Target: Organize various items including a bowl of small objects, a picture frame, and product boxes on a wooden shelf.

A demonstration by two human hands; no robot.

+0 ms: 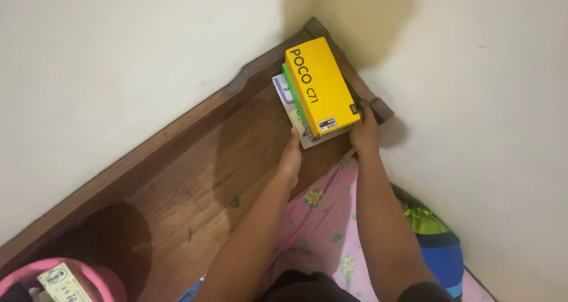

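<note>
- Left hand [290,158] lies flat against the near edge of the stack [296,115], fingers released, squaring it.
- Right hand [364,131] fingers grasp the yellow box [321,84] topping that stack, tucked into the wooden surface's [195,178] corner.

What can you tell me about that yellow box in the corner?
The yellow box is long, flat and rectangular, apparently cardboard, with black print on its lid and a small white sticker near its closer end. It is closed and lies flat on top of a stack, over a green box and a pale booklet, on the wooden shelf in the wall corner. The right hand touches its near right corner; the left hand is at the stack's near left edge.
</note>
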